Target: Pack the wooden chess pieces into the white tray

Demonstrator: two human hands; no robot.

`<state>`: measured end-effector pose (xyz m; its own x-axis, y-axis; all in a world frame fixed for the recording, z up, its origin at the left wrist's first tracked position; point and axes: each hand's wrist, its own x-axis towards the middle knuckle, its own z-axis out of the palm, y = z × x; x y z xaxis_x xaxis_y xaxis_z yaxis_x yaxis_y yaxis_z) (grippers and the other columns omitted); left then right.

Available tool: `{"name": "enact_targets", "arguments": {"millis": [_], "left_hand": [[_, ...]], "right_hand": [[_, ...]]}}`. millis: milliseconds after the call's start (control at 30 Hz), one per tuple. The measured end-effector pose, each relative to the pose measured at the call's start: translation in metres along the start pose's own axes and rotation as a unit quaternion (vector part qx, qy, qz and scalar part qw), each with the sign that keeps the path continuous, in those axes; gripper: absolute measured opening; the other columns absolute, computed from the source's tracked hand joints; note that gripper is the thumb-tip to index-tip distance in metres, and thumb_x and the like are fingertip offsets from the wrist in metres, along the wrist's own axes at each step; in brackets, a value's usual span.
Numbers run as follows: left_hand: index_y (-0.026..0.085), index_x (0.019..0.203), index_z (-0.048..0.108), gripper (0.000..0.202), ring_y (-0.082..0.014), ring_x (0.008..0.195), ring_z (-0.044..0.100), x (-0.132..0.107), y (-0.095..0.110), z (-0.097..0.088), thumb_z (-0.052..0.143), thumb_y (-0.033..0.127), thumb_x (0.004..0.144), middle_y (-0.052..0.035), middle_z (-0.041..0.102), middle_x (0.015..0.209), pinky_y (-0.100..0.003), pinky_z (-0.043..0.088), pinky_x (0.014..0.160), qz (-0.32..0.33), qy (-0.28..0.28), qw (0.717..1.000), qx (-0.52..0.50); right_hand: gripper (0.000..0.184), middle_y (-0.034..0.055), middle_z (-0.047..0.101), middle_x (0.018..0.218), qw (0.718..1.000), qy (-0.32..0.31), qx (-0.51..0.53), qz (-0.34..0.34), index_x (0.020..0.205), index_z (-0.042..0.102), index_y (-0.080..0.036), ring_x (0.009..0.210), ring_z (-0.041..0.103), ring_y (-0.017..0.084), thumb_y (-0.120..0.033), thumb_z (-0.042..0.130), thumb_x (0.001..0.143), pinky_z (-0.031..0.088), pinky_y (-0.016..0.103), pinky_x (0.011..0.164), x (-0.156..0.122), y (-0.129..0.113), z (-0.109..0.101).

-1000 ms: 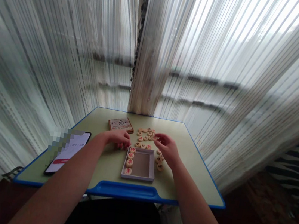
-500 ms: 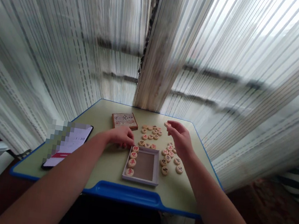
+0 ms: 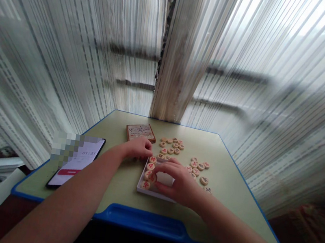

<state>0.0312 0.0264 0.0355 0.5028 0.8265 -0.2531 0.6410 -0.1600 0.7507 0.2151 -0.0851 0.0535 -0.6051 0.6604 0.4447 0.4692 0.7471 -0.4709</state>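
You are at a pale table (image 3: 229,165) edged in blue, looking down past both forearms. Your right hand (image 3: 177,181) reaches over a shallow whitish tray (image 3: 153,194), thumb and fingers pinching one round wooden piece (image 3: 152,178); it overlaps the view of a column of four pieces (image 3: 151,166) along the tray's left side, and whether it touches them cannot be told. Your left hand (image 3: 140,147) is curled by the tray's far left corner; whether it grips anything is unclear. Loose pieces (image 3: 195,171) lie beyond the tray and to its right, a phone (image 3: 77,165) to the left, and a flat brown box (image 3: 141,131) past your left hand. The step in hand looks like setting this piece beside the column, which seems to call for a level, gentle lowering without nudging its neighbours
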Motion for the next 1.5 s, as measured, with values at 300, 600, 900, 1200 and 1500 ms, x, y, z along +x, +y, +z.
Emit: {"name": "enact_targets", "arguments": {"millis": [300, 600, 900, 1200, 1500], "left_hand": [[0.015, 0.054, 0.051, 0.009, -0.0082, 0.037, 0.044, 0.004, -0.005, 0.0, 0.052, 0.023, 0.059, 0.0037, 0.048, 0.042, -0.018, 0.033, 0.034, 0.015, -0.027, 1.0, -0.001], [0.015, 0.055, 0.052, 0.008, -0.0096, 0.038, 0.046, 0.004, -0.003, -0.002, 0.052, 0.021, 0.059, 0.0029, 0.048, 0.042, -0.019, 0.033, 0.035, 0.021, -0.035, 0.999, -0.023], [0.015, 0.056, 0.05, 0.007, -0.0083, 0.039, 0.046, 0.004, -0.003, -0.002, 0.05, 0.021, 0.059, 0.0038, 0.048, 0.044, -0.017, 0.033, 0.033, 0.016, -0.042, 0.999, -0.017], [0.015, 0.058, 0.049, 0.007, -0.008, 0.041, 0.048, 0.004, -0.003, -0.003, 0.05, 0.022, 0.059, 0.003, 0.05, 0.047, -0.016, 0.034, 0.034, 0.011, -0.049, 0.999, -0.004], [0.015, 0.058, 0.048, 0.008, -0.0084, 0.041, 0.048, 0.005, -0.004, -0.003, 0.052, 0.023, 0.06, 0.0025, 0.05, 0.048, -0.016, 0.034, 0.033, 0.007, -0.047, 0.999, -0.017]], "right_hand": [[0.011, 0.0029, 0.064, 0.087, 0.998, -0.065, 0.006, -0.024, 0.086, 0.062, -0.022, 0.085, 0.054, 0.016, -0.021, 0.058, 0.075, 0.042, 0.033, 0.081, 0.0, -0.002, 0.006], [0.015, 0.0027, 0.063, 0.084, 0.996, -0.09, -0.018, 0.011, 0.084, 0.063, -0.021, 0.085, 0.055, 0.017, -0.016, 0.061, 0.07, 0.043, 0.033, 0.081, -0.001, -0.002, -0.005], [0.016, 0.0028, 0.065, 0.084, 0.993, -0.113, -0.01, 0.03, 0.084, 0.068, -0.021, 0.077, 0.058, 0.014, -0.014, 0.059, 0.073, 0.045, 0.027, 0.074, -0.002, -0.003, -0.005], [0.014, 0.0032, 0.066, 0.082, 0.992, -0.12, 0.017, 0.043, 0.081, 0.069, -0.02, 0.075, 0.058, 0.012, -0.016, 0.056, 0.076, 0.044, 0.024, 0.072, -0.001, 0.0, -0.006], [0.019, 0.0015, 0.063, 0.076, 0.976, -0.197, -0.034, 0.09, 0.075, 0.069, -0.018, 0.066, 0.055, 0.01, -0.01, 0.053, 0.068, 0.041, 0.021, 0.063, -0.004, 0.002, -0.007]]}}
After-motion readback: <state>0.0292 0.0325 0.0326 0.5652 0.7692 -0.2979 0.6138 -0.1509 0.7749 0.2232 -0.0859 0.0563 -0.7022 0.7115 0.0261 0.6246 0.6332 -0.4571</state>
